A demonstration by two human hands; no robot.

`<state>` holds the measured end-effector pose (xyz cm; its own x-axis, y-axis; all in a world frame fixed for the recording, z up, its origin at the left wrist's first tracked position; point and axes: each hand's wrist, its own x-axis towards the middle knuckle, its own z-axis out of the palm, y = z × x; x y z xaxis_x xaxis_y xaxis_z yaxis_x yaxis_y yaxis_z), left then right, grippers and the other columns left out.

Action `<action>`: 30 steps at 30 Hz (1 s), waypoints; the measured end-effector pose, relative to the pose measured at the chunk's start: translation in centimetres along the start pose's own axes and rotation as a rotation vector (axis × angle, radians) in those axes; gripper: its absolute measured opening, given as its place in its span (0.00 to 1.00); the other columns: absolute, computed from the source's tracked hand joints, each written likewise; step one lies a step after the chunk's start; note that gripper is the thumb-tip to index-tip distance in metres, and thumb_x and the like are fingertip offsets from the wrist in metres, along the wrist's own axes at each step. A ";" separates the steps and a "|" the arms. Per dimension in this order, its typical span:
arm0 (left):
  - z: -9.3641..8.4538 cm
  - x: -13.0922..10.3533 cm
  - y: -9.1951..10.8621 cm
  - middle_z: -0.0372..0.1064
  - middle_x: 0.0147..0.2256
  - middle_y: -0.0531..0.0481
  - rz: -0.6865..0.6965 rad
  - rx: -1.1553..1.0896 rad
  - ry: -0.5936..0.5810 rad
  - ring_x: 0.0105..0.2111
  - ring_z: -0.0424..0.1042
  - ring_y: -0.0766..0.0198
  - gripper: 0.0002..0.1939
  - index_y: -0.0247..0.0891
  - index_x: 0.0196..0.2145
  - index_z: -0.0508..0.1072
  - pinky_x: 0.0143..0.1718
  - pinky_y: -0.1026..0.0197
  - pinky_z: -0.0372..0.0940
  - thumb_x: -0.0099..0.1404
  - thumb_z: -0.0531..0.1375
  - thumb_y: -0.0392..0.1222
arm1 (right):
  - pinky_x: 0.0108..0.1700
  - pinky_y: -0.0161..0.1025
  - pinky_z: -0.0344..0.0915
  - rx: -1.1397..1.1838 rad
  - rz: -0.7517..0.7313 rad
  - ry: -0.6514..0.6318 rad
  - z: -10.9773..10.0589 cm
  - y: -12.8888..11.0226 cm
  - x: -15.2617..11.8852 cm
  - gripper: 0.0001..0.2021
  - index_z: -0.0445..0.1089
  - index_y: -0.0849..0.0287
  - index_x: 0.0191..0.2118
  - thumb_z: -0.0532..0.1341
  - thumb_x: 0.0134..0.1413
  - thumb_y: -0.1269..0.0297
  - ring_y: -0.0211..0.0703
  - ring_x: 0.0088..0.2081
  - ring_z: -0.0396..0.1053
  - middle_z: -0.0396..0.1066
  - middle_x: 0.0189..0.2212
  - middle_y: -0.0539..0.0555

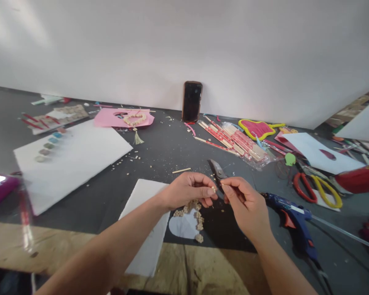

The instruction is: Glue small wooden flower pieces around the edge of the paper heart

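My left hand (190, 190) is closed in a pinch, with a tiny pale bit (214, 189) at the tips of thumb and forefinger. Close to its right, my right hand (249, 205) also pinches, but what lies in its fingertips is too small to make out. Below the hands is a white paper cutout (183, 226) with small beige clusters (199, 221) along its edge. Just behind the fingertips lie pruning shears (217, 169), partly hidden by the hands. A short thin stick (181, 170) rests behind my left hand.
A blue glue gun (290, 209) lies at right, near red-and-yellow-handled scissors (326, 191). Chopsticks (218, 137) and a plastic packet are farther back. A phone (192, 101) leans against the wall. White board (70, 159) and a beaded loop (135, 119) are at left.
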<state>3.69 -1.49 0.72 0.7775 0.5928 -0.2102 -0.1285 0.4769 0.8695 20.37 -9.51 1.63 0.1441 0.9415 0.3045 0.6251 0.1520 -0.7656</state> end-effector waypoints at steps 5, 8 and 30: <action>-0.4 0.2 -0.2 0.74 0.28 0.48 0.085 -0.061 0.035 0.24 0.72 0.70 0.12 0.32 0.30 0.72 0.27 0.67 0.68 0.53 0.68 0.42 | 0.38 0.37 0.64 -0.417 -0.227 -0.134 -0.2 1.3 -0.1 0.08 0.72 0.57 0.36 0.55 0.59 0.69 0.43 0.37 0.70 0.73 0.34 0.54; -0.7 0.3 -0.4 0.74 0.30 0.47 0.120 -0.088 0.017 0.24 0.72 0.70 0.12 0.32 0.30 0.72 0.27 0.67 0.68 0.53 0.68 0.42 | 0.38 0.38 0.63 -0.696 -0.306 -0.280 0.0 1.5 -0.3 0.10 0.73 0.56 0.36 0.55 0.57 0.72 0.46 0.38 0.69 0.74 0.33 0.55; -0.6 0.0 -0.7 0.73 0.30 0.51 0.111 -0.065 0.033 0.24 0.70 0.73 0.08 0.34 0.29 0.73 0.27 0.71 0.67 0.56 0.66 0.41 | 0.30 0.39 0.56 -0.721 0.723 0.033 -12.1 4.8 -7.7 0.14 0.69 0.56 0.33 0.59 0.45 0.51 0.49 0.30 0.69 0.72 0.29 0.55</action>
<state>3.38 -1.40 -0.13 0.7358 0.6647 -0.1296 -0.2529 0.4472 0.8579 31.54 -19.67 2.47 0.6843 0.7257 -0.0717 0.6916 -0.6770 -0.2518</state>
